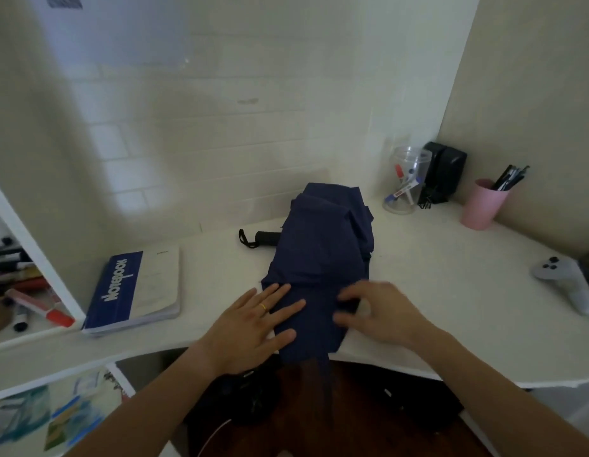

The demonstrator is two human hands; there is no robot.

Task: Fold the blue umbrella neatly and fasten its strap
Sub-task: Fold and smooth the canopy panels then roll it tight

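The blue umbrella lies collapsed on the white desk, its loose navy cloth bunched and reaching over the near edge. Its black handle with a wrist loop pokes out to the left at the far end. My left hand lies flat, fingers spread, pressing on the cloth's near left side. My right hand rests on the cloth's near right edge with its fingers curled, and is blurred. I cannot make out the strap.
A blue and white notebook lies left of the umbrella. At the back right stand a clear jar of markers, black speakers and a pink cup of pens. A grey controller lies far right. Shelves with markers are at left.
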